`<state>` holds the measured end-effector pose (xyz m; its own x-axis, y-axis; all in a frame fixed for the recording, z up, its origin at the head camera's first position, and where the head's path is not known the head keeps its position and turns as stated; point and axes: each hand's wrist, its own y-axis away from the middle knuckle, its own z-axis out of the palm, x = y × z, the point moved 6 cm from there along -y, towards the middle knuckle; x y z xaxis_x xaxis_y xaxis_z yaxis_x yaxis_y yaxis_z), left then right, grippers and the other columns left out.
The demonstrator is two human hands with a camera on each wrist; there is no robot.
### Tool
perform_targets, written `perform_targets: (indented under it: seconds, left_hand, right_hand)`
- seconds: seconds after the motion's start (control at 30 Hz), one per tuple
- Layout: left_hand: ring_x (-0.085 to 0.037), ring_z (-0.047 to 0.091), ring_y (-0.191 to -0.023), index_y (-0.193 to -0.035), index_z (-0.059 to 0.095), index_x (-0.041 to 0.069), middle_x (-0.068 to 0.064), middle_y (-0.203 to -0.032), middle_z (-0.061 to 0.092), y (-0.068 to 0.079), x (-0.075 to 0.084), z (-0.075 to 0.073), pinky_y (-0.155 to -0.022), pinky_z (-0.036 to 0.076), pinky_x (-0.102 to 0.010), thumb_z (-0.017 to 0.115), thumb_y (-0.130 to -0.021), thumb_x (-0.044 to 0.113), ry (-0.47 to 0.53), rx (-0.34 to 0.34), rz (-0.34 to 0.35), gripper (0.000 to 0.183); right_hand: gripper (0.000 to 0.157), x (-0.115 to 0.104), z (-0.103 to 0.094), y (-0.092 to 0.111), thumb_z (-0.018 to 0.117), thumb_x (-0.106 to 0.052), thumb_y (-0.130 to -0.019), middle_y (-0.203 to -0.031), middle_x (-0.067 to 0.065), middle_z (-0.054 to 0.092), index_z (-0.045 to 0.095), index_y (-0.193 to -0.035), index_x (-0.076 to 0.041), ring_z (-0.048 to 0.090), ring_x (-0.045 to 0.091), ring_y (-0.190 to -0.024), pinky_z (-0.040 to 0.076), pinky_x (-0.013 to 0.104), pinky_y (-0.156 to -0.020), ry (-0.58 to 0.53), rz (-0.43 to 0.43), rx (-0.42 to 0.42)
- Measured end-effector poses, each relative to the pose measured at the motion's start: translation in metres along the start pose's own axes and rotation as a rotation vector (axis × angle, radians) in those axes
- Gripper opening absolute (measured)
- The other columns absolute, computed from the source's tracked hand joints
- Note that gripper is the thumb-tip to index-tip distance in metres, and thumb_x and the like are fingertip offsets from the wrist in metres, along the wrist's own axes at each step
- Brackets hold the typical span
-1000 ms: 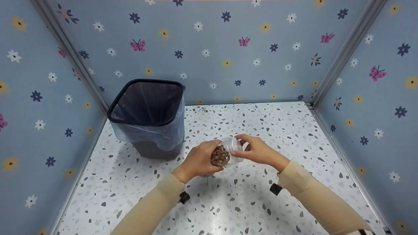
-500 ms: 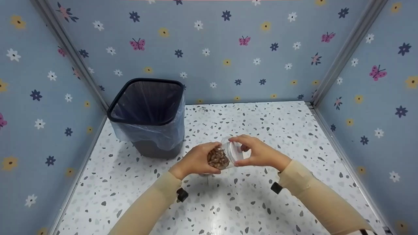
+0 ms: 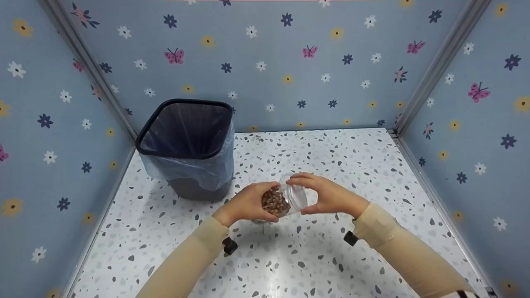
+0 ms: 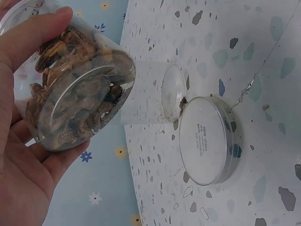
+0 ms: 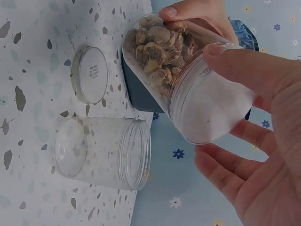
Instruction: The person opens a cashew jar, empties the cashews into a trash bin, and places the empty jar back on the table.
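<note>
My left hand (image 3: pixel 250 203) grips a clear plastic jar (image 3: pixel 275 201) with brown, wrinkled dried pieces (image 5: pixel 157 52) inside. The jar is tilted above the table, its lidded end toward the right. Around the clear lid (image 5: pixel 211 103) curl the thumb and fingers of my right hand (image 3: pixel 329 194), the thumb on the rim and the fingertips at the opposite edge. Below them stands a second clear jar (image 5: pixel 103 153), lidless, with a few small specks in it; in the head view the hands mostly hide it. A loose round lid (image 4: pixel 204 141) with printed text lies beside it.
A dark bin (image 3: pixel 201 188) with a black rim and a clear bag liner stands at the back left, left of the hands. The speckled white table (image 3: pixel 331 149) is bounded by flowered blue walls (image 3: pixel 265 54) at the back and both sides.
The held jar has shifted slightly left and toward me. My right hand's fingers have turned and spread around its lid, and the lid now faces more toward my right palm.
</note>
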<state>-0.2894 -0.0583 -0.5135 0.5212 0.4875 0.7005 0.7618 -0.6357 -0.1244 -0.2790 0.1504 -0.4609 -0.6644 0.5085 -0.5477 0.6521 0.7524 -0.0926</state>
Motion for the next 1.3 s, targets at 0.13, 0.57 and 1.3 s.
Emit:
perform_targets:
  seconds: [0.13,0.57,1.3]
  left_hand:
    - [-0.027,0.068,-0.128,-0.152,0.058,0.007,-0.011,-0.145,0.07,0.0,0.003,0.001,-0.115,0.055,-0.047,0.101,-0.074,0.032,-0.066,0.022,0.011,0.093]
    - [-0.029,0.07,-0.124,-0.151,0.058,0.005,-0.012,-0.142,0.071,0.001,0.015,-0.001,-0.108,0.06,-0.045,0.099,-0.074,0.033,-0.228,0.173,0.084,0.091]
    - [-0.026,0.069,-0.125,-0.151,0.059,0.006,-0.011,-0.143,0.071,0.002,0.006,0.0,-0.113,0.057,-0.044,0.101,-0.073,0.03,-0.128,0.084,0.072,0.092]
  right_hand:
    - [0.09,0.004,0.0,0.0,0.093,-0.022,-0.085,-0.166,0.016,0.049,0.048,-0.163,-0.013,0.058,0.042,-0.143,0.052,0.062,-0.115,-0.055,0.048,0.002]
    - [0.072,0.02,0.001,-0.004,0.078,-0.036,-0.101,-0.13,0.021,0.067,0.052,-0.155,0.003,0.073,0.021,-0.087,0.06,0.032,-0.074,-0.252,0.294,0.11]
    - [0.081,0.006,-0.001,-0.002,0.094,-0.025,-0.085,-0.144,0.016,0.065,0.056,-0.154,-0.004,0.068,0.034,-0.113,0.06,0.056,-0.098,-0.152,0.102,0.064]
